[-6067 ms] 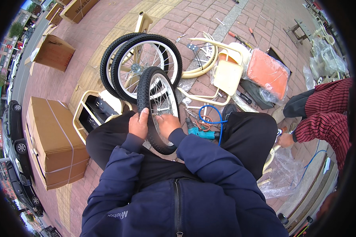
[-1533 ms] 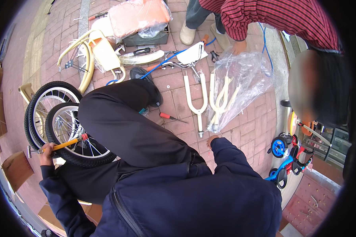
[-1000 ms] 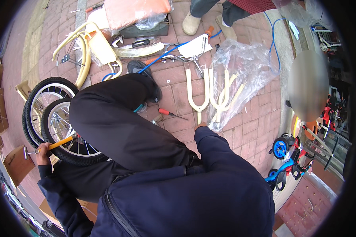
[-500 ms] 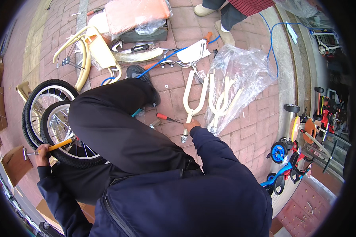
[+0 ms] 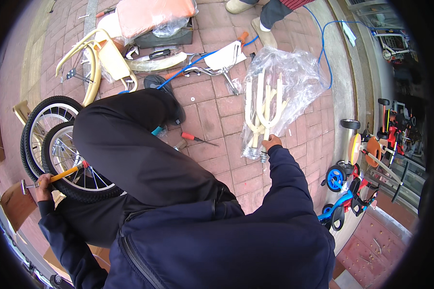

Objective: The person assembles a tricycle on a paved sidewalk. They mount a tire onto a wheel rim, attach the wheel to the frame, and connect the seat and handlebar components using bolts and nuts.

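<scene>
Your left hand [image 5: 43, 182], 9 o'clock: grip closed on hammer [image 5: 58, 176] | right hand [image 5: 272, 142], 2 o'clock: grip closed on fork [image 5: 267, 111] stem.

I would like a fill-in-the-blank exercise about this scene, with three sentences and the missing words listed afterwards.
1. The right hand grips the stem of a cream-coloured bicycle ____ lying on the brick paving.
2. The left hand holds a tool with a ____ handle beside the small spoked wheel.
3. The red-handled screwdriver lies on the paving, touched by ____ hand.

Missing words: fork; yellow; neither
</scene>
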The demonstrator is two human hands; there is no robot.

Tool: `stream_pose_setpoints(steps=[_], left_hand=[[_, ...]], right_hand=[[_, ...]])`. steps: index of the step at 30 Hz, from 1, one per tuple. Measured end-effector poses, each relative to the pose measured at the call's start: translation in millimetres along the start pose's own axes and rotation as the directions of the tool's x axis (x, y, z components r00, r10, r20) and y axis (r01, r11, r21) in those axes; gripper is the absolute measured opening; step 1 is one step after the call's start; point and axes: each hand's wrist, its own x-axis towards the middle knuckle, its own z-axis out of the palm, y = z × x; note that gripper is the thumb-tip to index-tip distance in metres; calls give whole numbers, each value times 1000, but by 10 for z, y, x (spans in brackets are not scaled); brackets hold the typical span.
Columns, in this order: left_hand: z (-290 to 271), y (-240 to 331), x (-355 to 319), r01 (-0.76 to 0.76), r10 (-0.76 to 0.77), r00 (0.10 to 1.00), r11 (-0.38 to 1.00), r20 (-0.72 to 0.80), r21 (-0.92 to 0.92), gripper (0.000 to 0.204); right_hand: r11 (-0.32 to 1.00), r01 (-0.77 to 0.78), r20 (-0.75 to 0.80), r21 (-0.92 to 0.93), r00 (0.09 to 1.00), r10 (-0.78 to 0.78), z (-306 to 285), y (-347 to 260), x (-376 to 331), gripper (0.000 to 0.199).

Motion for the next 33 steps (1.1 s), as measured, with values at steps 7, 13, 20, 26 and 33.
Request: stream_pose_setpoints(steps=[7,13,20,26,33], left_hand=[[113,113,-112,86,-92,994,992,-61,-96,34],[81,45,-29,99,-108,991,989,-77,-110,31],[124,75,-81,68,-78,991,993,-108,-94,34],[109,95,-75,107,-114,991,989,-75,-99,35],[19,-70,-33,106,-111,991,992,-79,-71,36]], right_hand=[[1000,-4,-44,2,999,4,311,-39,-4,43],[996,42,-61,81,997,-37,477,-122,-103,37],[999,-21,-43,31,999,22,475,-136,-136,40],[1000,-9,-51,11,999,10,459,-79,-100,40],[997,-39,37,-72,998,42,490,-5,11,44]])
